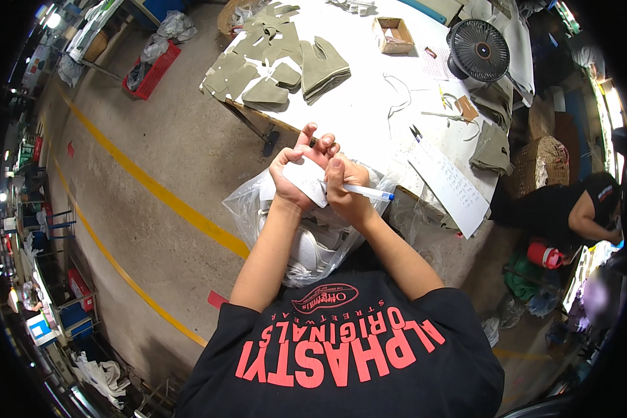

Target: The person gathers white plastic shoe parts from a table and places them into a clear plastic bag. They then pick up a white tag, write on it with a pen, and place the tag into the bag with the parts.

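My left hand point(290, 196) holds a white curved piece point(304, 179), thin and flat, against its palm with the thumb side. Some of its fingers are curled up above the piece. My right hand point(348, 200) grips a pen point(370, 191) with a white barrel and a blue end pointing right. The pen's other end is hidden by the hand, beside the piece's lower right edge. Below both hands, a clear plastic bag point(242, 202) stands open with white cup-like pieces point(310, 252) inside it.
The white worktable point(369, 104) ahead bears olive cut pieces point(324, 70), a small box point(393, 35), a black fan point(478, 49), thread snips point(416, 134) and a written sheet point(453, 191). A red crate point(151, 71) sits on the floor, far left. Another person point(571, 212) is at right.
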The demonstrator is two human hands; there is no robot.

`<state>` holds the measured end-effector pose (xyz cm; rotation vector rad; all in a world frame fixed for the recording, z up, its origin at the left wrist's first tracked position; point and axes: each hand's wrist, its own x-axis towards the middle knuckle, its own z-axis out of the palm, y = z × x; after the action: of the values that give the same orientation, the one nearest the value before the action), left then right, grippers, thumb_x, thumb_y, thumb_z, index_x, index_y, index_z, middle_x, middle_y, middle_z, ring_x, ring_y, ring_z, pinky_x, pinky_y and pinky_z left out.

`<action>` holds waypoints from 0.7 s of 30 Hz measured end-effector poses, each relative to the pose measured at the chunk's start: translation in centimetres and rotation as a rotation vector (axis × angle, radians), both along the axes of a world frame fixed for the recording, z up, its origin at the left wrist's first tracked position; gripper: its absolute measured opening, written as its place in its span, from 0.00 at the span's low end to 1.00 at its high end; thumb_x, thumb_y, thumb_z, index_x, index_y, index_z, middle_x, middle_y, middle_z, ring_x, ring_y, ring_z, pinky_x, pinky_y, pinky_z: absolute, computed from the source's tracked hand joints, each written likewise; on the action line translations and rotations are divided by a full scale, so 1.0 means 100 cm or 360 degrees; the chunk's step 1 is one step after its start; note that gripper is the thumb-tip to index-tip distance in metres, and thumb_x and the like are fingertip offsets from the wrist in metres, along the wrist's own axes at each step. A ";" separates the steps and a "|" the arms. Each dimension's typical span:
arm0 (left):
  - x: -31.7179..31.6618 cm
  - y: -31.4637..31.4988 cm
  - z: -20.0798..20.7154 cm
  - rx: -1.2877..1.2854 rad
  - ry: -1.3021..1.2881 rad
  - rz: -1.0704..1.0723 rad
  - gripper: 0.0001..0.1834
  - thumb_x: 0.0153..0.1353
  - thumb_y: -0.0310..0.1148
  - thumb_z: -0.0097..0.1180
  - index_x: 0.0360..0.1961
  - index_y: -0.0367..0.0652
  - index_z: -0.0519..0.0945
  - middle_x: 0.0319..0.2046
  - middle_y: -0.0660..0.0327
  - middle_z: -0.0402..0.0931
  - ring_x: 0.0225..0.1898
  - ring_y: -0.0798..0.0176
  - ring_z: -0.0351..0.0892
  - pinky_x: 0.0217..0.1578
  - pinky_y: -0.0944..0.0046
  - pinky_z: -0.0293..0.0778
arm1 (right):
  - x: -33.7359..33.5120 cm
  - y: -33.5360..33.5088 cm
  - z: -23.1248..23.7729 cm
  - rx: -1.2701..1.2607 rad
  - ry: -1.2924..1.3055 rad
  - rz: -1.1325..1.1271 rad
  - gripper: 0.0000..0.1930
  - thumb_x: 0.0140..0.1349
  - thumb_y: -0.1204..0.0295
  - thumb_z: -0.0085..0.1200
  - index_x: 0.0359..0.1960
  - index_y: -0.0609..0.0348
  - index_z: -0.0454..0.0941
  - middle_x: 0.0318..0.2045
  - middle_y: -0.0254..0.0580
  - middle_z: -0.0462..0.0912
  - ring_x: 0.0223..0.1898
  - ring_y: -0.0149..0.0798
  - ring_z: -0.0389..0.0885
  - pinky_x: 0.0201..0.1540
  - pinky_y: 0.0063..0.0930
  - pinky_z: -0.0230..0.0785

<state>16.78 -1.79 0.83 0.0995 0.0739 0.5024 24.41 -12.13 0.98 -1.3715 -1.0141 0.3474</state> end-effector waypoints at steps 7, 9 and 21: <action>0.000 0.001 0.002 -0.0022 0.0048 0.0003 0.32 0.48 0.37 0.50 0.58 0.46 0.68 0.44 0.50 0.66 0.50 0.49 0.65 0.61 0.50 0.66 | -0.001 0.002 -0.006 0.0030 0.0056 -0.0045 0.18 0.79 0.70 0.44 0.26 0.62 0.69 0.19 0.43 0.70 0.20 0.38 0.69 0.28 0.35 0.67; 0.000 0.000 0.003 -0.0022 0.0060 0.0007 0.32 0.48 0.37 0.50 0.58 0.46 0.67 0.44 0.50 0.66 0.50 0.49 0.65 0.60 0.50 0.66 | 0.001 0.003 -0.006 0.0081 0.0135 -0.0027 0.19 0.79 0.70 0.43 0.25 0.61 0.69 0.19 0.40 0.71 0.20 0.34 0.68 0.27 0.33 0.66; -0.004 -0.005 0.015 0.0089 0.0155 -0.0039 0.31 0.48 0.35 0.53 0.59 0.48 0.72 0.41 0.55 0.67 0.44 0.54 0.69 0.61 0.46 0.69 | 0.058 -0.058 0.048 -0.0308 0.1141 0.0273 0.29 0.72 0.74 0.49 0.71 0.65 0.54 0.22 0.28 0.71 0.21 0.22 0.67 0.26 0.17 0.64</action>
<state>16.43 -2.30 2.32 0.1794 0.1538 0.4752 30.25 -17.90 5.74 -1.1865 -0.5016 1.0049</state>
